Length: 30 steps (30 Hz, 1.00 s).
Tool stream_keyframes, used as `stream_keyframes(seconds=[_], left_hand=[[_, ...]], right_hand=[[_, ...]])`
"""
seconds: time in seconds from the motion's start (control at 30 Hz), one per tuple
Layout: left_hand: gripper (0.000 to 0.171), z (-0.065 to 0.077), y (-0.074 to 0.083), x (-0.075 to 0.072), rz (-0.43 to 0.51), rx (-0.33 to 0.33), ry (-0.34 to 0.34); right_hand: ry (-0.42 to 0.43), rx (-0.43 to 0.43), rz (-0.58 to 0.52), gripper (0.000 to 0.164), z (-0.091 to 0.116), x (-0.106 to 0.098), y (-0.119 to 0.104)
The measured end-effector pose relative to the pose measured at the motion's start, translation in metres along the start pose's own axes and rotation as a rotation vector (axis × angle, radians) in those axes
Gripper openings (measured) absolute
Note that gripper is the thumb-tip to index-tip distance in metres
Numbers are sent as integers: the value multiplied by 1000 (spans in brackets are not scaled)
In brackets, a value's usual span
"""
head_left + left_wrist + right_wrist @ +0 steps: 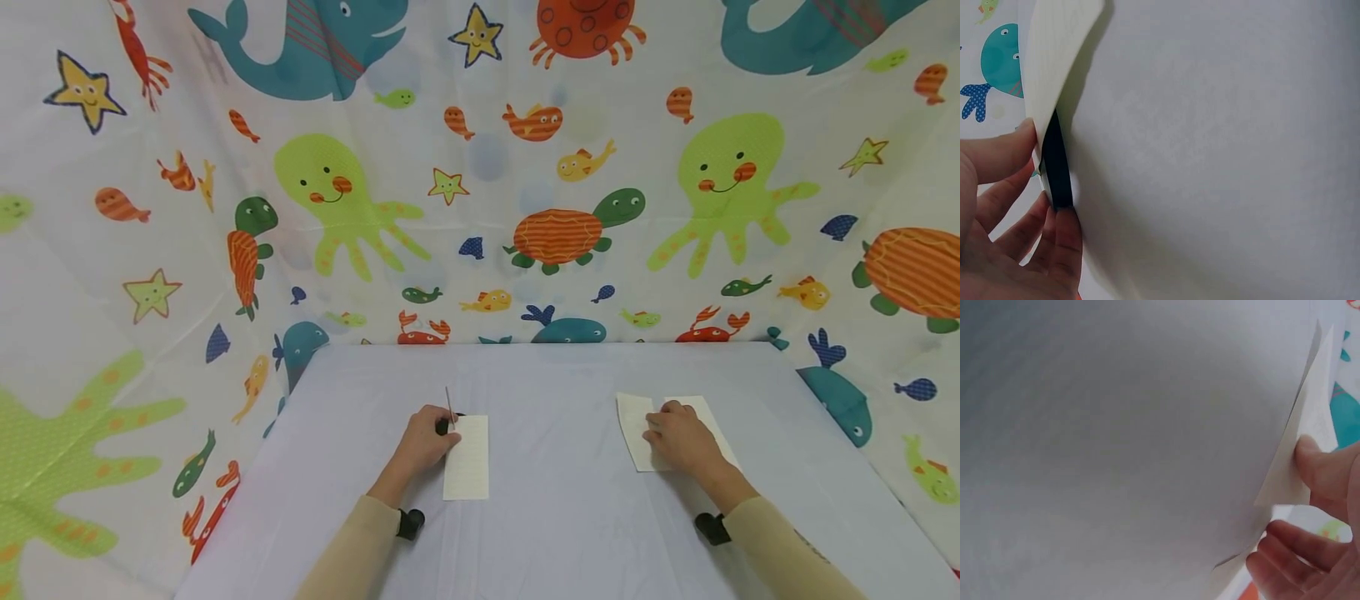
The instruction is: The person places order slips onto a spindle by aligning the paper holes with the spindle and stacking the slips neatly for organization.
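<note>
In the head view my left hand (423, 440) pinches the left edge of a cream lined paper (468, 467) over the table. A dark flat piece (1057, 159) shows beneath the paper in the left wrist view, between thumb and fingers. Near those fingertips a thin reddish strip (449, 403) sticks up; what it is I cannot tell. My right hand (681, 439) grips another cream sheet (633, 429), its thumb on the paper in the right wrist view. More cream paper (703, 410) shows beyond the right hand; whether it is one folded sheet or two is hidden.
A white cloth (551, 517) covers the table. Behind and at both sides hangs a curtain (450, 50) printed with sea animals. Dark wrist straps (411, 523) sit at both sleeves.
</note>
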State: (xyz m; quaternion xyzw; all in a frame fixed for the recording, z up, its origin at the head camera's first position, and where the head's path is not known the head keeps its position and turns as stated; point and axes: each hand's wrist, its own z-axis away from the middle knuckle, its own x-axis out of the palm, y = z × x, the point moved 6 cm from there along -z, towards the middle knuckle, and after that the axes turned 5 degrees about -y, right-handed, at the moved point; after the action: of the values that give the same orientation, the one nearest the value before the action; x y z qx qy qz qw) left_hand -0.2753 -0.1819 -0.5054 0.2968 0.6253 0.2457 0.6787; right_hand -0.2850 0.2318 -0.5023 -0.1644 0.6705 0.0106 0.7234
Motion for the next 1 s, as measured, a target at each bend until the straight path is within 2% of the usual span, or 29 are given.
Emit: stream_keyframes(seconds=[0.23,0.53,0.73,1.0], left_hand=[[22,1,0,0,0,-11,-2],[23,2,0,-1,1,-13,5],[22,1,-1,-1,-2,1,12],[21,1,-1,1,0,0,7]], right_hand=[[24,19,-28,27,-1,-3,-4],[-45,122,-220,31,-4,0,-2],[-38,153,-367,34,-6,1,-2],[-25,215,-526,25,-8,6,-1]])
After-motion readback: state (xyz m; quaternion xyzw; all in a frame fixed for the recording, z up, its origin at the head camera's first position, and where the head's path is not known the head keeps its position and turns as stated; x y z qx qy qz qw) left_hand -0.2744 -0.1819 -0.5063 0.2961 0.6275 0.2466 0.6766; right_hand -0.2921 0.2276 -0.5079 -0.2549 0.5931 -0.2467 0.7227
